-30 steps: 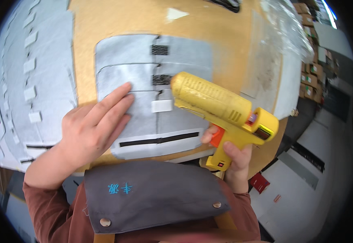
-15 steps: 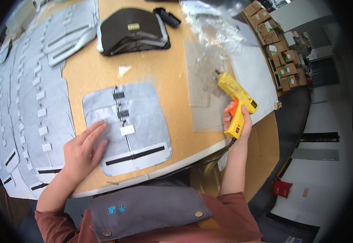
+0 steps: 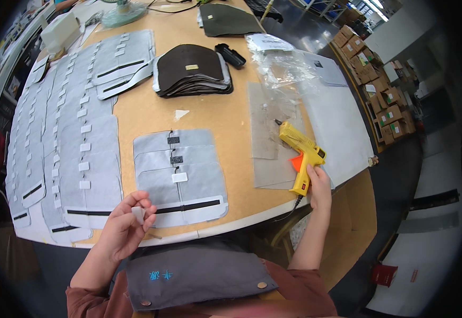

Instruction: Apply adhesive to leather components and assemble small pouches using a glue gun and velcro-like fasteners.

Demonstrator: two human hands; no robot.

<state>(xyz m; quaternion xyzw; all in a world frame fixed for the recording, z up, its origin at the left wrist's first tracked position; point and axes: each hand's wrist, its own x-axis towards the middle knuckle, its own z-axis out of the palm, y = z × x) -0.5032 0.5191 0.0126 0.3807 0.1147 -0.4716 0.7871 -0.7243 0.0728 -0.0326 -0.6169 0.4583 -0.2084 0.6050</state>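
Note:
My left hand (image 3: 130,222) pinches a small white piece (image 3: 138,213) at the lower edge of a grey fabric panel (image 3: 154,190). That panel carries two dark patches (image 3: 173,140), a white patch (image 3: 179,177) and a black strip near its bottom. My right hand (image 3: 318,188) is closed on the handle of a yellow glue gun (image 3: 301,143) with an orange trigger. The gun is over clear plastic sheets (image 3: 260,167) at the right; I cannot tell whether it rests on them.
Grey panels with white tabs (image 3: 103,164) cover the left. Stacked dark pieces (image 3: 188,71), a black object (image 3: 230,55) and crumpled plastic (image 3: 279,71) lie at the back. An open carton (image 3: 353,222) stands below the table's right edge; boxes (image 3: 385,116) are stacked beyond.
My right hand moved the glue gun off the panel to the right, and its fingers slipped below the trigger. My left hand left the panel's middle and closed on a small white piece.

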